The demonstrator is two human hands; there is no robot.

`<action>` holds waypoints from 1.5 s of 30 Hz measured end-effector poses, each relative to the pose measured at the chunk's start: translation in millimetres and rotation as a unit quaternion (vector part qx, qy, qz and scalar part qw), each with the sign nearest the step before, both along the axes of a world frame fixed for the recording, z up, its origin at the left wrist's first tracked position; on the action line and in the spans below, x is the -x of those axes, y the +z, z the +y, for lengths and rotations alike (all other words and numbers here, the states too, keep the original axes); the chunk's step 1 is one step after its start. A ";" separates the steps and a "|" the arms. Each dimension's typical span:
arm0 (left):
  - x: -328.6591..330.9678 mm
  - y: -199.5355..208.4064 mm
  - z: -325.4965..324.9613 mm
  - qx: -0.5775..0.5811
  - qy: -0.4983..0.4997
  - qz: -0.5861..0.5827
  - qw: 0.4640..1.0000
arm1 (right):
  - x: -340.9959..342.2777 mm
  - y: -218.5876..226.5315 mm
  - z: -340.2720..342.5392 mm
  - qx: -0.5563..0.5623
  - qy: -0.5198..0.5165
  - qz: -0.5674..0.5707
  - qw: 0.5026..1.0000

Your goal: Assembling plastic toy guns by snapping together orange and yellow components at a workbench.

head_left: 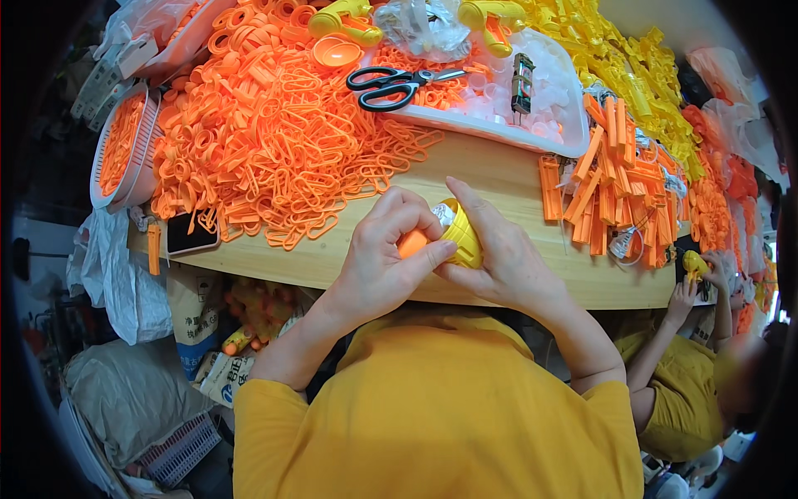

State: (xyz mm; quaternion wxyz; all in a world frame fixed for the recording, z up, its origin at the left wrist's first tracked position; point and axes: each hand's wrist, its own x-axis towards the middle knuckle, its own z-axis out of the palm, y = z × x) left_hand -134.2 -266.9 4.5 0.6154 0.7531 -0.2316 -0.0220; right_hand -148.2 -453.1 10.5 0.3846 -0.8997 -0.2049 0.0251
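Note:
Over the near edge of the table, my two hands meet around a yellow plastic shell (468,241) with a ribbed round end. My right hand (507,259) is closed on the shell from the right, its index finger stretched up along the side. A clear or silvery piece (444,214) shows at the shell's upper left rim. My left hand (389,249) is curled, with an orange plastic piece (411,243) pinched between thumb and fingers against the shell. The left thumb rests on the shell's edge. My fingers cover where the two pieces meet.
A big heap of orange clips and rings (274,125) covers the left side. Black-handled scissors (407,85) lie by a white tray (499,133) of clear caps. Orange battery-box-like pieces (611,183) are piled right, before yellow shells (619,58). A co-worker (690,366) handles a yellow piece.

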 end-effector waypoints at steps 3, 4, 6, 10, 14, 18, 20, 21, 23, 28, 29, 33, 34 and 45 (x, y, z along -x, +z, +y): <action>-1.1 -1.1 -2.0 0.016 0.021 -0.002 1.000 | -1.6 -2.8 0.6 -0.014 -0.008 -0.004 1.000; -2.9 -1.3 -1.9 0.012 0.022 -0.001 1.000 | -1.9 -4.0 0.4 -0.014 -0.008 -0.004 1.000; -4.5 -1.2 -1.9 0.009 0.023 0.001 1.000 | -2.5 -6.7 -0.1 -0.037 -0.010 -0.015 0.999; -6.6 -9.8 2.3 0.013 0.009 0.002 1.000 | -5.0 -12.3 -2.6 -0.051 -0.005 -0.027 0.998; -16.4 -11.7 11.0 0.189 0.064 0.272 0.941 | -8.0 -12.8 -8.8 -0.140 -0.012 0.049 0.989; -31.6 -32.6 25.1 0.331 0.015 0.450 0.829 | -3.9 -15.9 -11.1 -0.210 -0.042 0.227 0.950; -35.0 -37.5 25.9 0.340 0.005 0.456 0.822 | -4.5 -14.3 -9.8 -0.213 -0.028 0.263 0.940; -36.2 -38.4 26.5 0.348 -0.007 0.462 0.815 | -4.7 -14.0 -8.9 -0.215 -0.014 0.298 0.930; -39.5 -38.5 27.2 0.323 -0.033 0.448 0.833 | -3.8 -18.0 -6.4 -0.236 -0.012 0.299 0.925; -38.4 -39.5 25.6 0.206 -0.069 0.388 0.896 | -1.3 -29.2 -2.0 -0.256 -0.008 0.320 0.912; -37.0 -38.7 23.3 0.173 -0.086 0.350 0.916 | -1.2 -31.8 -1.7 -0.242 0.004 0.322 0.915; -32.7 -36.5 19.1 0.014 -0.155 0.118 0.981 | -1.2 -32.8 1.5 -0.199 0.041 0.319 0.926; -31.2 -30.0 19.4 -0.020 -0.169 0.082 0.982 | -0.7 -31.9 2.7 -0.199 0.040 0.320 0.925; -19.3 -44.8 24.2 0.162 -0.192 0.250 0.935 | 0.9 -31.6 2.6 -0.230 0.032 0.347 0.909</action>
